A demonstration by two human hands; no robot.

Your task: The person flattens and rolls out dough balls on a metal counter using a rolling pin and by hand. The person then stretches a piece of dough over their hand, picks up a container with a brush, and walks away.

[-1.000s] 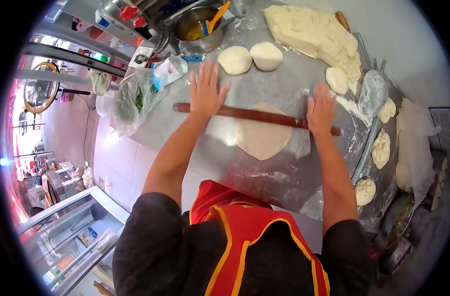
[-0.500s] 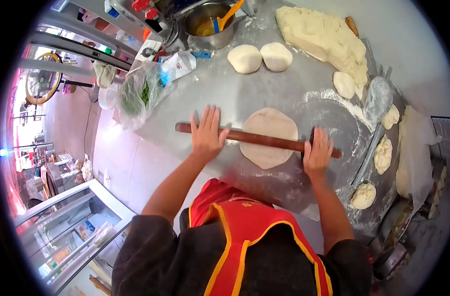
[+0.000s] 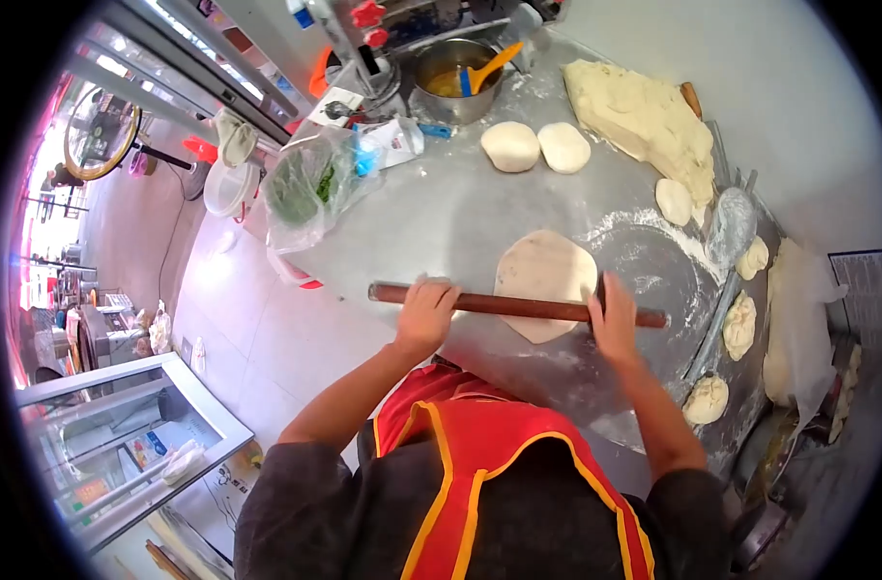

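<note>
A brown wooden rolling pin (image 3: 523,306) lies across the near part of a flat, roundish sheet of dough (image 3: 545,265) on the metal worktop. Left of the dough, my left hand (image 3: 427,315) is curled over the pin with its fingers bent. My right hand (image 3: 612,319) grips the pin just beyond the dough's right edge, its fingers partly hidden behind the pin. Two smooth dough balls (image 3: 510,147) sit side by side farther back. A large slab of dough (image 3: 644,121) lies at the back right, with a smaller dough piece (image 3: 674,201) at its near end.
Back on the worktop (image 3: 412,208) stands a metal pot (image 3: 457,106) with an orange-handled brush (image 3: 489,68). A plastic bag of greens (image 3: 305,193) lies at the left edge. Several dough lumps (image 3: 739,327) line the right side, beside loose flour.
The rolling pin has come back toward my body, from the dough's middle to its near part. My hands moved with it, and my left fingers went from stretched out to curled. The view shifted slightly.
</note>
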